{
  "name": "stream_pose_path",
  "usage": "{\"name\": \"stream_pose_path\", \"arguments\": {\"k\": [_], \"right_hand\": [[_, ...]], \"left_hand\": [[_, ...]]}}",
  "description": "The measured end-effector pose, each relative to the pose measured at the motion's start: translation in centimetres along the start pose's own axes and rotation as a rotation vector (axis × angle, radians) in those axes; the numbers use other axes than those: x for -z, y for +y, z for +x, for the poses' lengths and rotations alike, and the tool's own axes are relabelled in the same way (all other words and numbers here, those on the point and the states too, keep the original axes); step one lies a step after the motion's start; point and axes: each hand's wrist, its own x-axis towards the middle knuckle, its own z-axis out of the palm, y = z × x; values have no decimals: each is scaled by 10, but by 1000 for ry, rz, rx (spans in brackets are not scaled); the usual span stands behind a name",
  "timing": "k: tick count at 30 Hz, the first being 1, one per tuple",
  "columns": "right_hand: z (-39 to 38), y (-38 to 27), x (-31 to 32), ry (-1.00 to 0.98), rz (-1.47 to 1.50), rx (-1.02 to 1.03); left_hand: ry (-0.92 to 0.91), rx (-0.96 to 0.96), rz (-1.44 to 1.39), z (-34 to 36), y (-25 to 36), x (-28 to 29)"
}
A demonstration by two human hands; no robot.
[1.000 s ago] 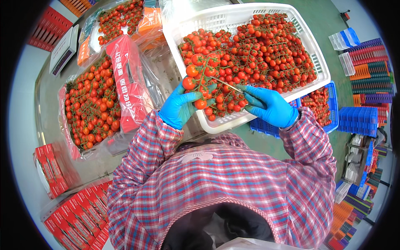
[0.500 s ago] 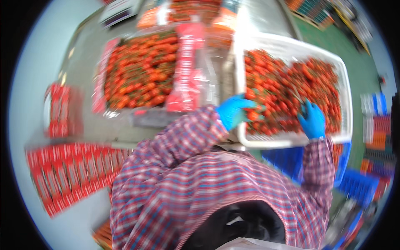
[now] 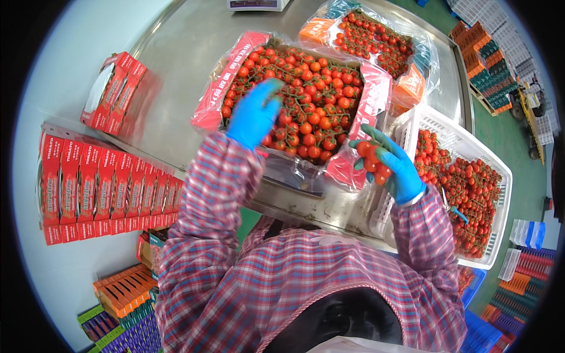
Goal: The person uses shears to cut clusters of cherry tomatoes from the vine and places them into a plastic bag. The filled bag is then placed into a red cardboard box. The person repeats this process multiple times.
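My left hand [image 3: 254, 113], in a blue glove, rests with fingers spread on the cherry tomatoes in a red plastic-lined box [image 3: 300, 97] on the steel table. My right hand [image 3: 385, 160], also gloved in blue, is closed around a small cluster of cherry tomatoes [image 3: 372, 160] just right of that box, near its red flap. A white plastic crate [image 3: 471, 176] full of tomatoes on the vine sits to the right of my right hand. My plaid sleeves reach up from the lower edge.
A second lined box of tomatoes [image 3: 371, 38] stands behind, on the steel table [image 3: 182, 53]. Flat red cartons [image 3: 106, 182] lie in a row at left, with two more [image 3: 115, 91] on the table. Stacked coloured crates [image 3: 123, 300] sit below left and at right.
My view has swung left from the white crate to the red box. My left hand moved onto the box's tomatoes; my right hand lifted a small cluster out of the crate.
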Motion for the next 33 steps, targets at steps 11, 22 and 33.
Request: {"name": "stream_pose_path", "arguments": {"k": [11,22,33], "right_hand": [[284,-34,-68,157,-1856,351],[295,-27,4,232,-1684,171],[303,-56,1,5,-1982,-198]], "left_hand": [[-77,-287,1072,75,-39,29],[-183,-689,937,169,-14,46],[-284,-644,832,188,-33,38]]}}
